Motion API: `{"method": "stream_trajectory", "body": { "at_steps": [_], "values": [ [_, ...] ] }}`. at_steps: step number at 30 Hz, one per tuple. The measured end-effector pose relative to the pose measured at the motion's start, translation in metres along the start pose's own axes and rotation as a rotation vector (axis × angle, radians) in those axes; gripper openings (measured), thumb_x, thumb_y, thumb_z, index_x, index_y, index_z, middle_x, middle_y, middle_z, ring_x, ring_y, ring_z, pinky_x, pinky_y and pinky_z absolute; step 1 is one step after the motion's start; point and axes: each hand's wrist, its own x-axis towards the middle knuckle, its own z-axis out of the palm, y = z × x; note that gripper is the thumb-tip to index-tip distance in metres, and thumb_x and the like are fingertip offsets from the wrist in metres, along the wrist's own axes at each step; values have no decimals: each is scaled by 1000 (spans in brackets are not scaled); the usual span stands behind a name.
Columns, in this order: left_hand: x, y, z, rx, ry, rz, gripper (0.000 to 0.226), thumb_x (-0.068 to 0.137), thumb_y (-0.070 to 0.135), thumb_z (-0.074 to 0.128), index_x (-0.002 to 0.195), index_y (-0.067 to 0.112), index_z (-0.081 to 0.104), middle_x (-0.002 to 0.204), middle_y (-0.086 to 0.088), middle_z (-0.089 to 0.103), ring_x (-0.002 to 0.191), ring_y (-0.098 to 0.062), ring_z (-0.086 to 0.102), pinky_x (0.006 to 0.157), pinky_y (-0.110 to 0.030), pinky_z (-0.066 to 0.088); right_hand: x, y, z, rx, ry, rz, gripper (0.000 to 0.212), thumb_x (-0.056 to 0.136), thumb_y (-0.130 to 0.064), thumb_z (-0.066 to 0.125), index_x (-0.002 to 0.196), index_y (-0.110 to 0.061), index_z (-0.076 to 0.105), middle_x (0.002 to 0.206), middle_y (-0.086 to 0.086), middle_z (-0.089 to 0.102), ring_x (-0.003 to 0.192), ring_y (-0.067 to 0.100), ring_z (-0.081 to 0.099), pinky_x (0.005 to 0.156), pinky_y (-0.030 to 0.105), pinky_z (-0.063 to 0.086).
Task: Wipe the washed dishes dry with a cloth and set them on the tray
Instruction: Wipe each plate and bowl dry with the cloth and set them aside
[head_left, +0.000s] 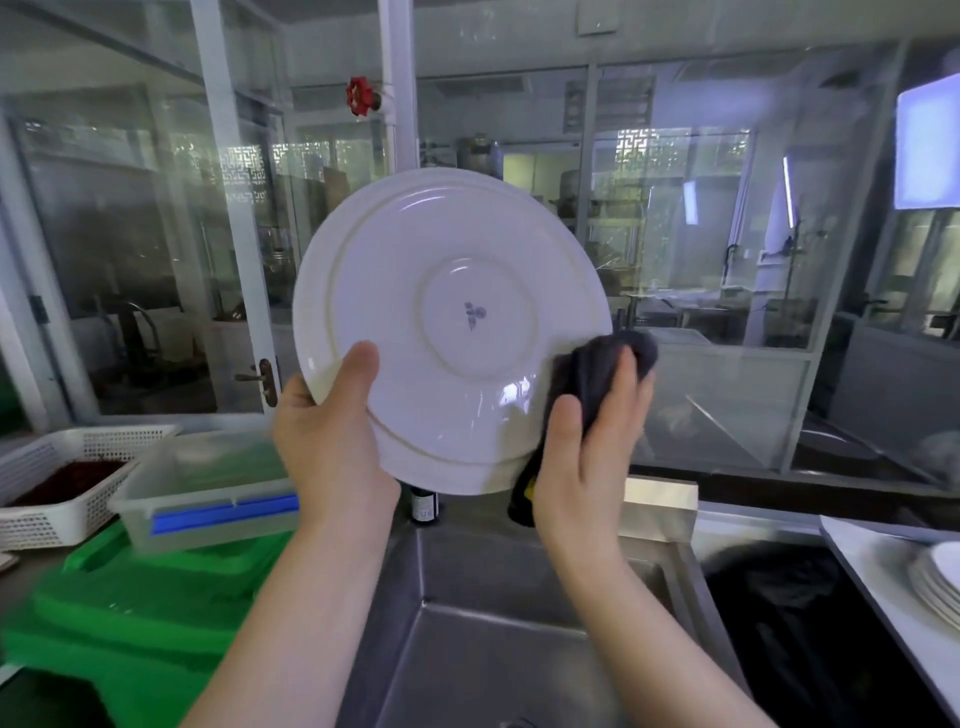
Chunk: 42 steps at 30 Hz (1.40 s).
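white porcelain fills the middle of the view: a plate (452, 332) held upright above the steel sink (498, 623), its underside facing the camera, with a small blue mark at the centre of the foot ring. the left hand (332, 441) grips its lower left rim, thumb curled over the near face and the other fingers hidden behind. the right hand (587, 452) holds a dark cloth (602, 374) bunched in curled fingers (626, 379), pressing it against the plate's lower right edge; a tail of the cloth hangs down beside the wrist. at the far right, a stack of white plates (940, 582) lies on a pale tray (883, 582), well apart from the held plate. to the left, on the bench, a clear lidded box (208, 488) with a blue clip rests on green boards (140, 613), next to a white basket (57, 483) with something dark red inside. a small dark bottle (425, 506) stands behind the sink.
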Motion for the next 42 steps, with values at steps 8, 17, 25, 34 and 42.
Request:
{"method": "stream_trajectory", "body": {
  "at_steps": [8, 17, 25, 34, 42],
  "values": [
    [-12, -10, 5, 20, 63, 56, 7, 70, 18, 74, 73, 20, 68, 71, 1, 73, 65, -15, 68, 58, -25, 53, -31, -13, 12, -287, -304, -638, 45, 100, -40, 30, 135, -19, 48, 153, 15, 30, 141, 31, 29, 115, 44, 22],
    [-12, -2, -14, 41, 1, 31, 13, 73, 18, 75, 67, 28, 71, 81, 4, 75, 76, -15, 71, 64, -29, 56, 30, 8, -20, -381, -165, -463, 42, 91, -31, 48, 127, -12, 61, 140, 16, 48, 121, 34, 48, 105, 52, 36],
    [-11, 0, -14, 42, 64, 0, 15, 81, 13, 73, 72, 24, 70, 78, 5, 75, 75, -14, 72, 66, -32, 57, -5, 13, -26, -367, -289, -698, 35, 87, -34, 60, 121, -24, 59, 134, 9, 50, 114, 33, 51, 96, 47, 40],
    [-23, 6, -20, 182, -63, 85, 10, 62, 27, 76, 64, 34, 68, 69, 8, 71, 63, -9, 67, 53, -24, 52, 46, 16, -37, -362, -50, -402, 38, 85, -19, 60, 121, -10, 64, 130, 20, 51, 114, 35, 47, 98, 37, 35],
    [-37, 3, -17, 287, -97, 78, 13, 56, 33, 76, 65, 33, 67, 66, 7, 69, 62, -12, 64, 56, -31, 53, 10, -8, -21, -375, -178, -802, 32, 85, -20, 61, 117, -20, 63, 126, 21, 54, 110, 35, 51, 91, 42, 41]
  ]
}}
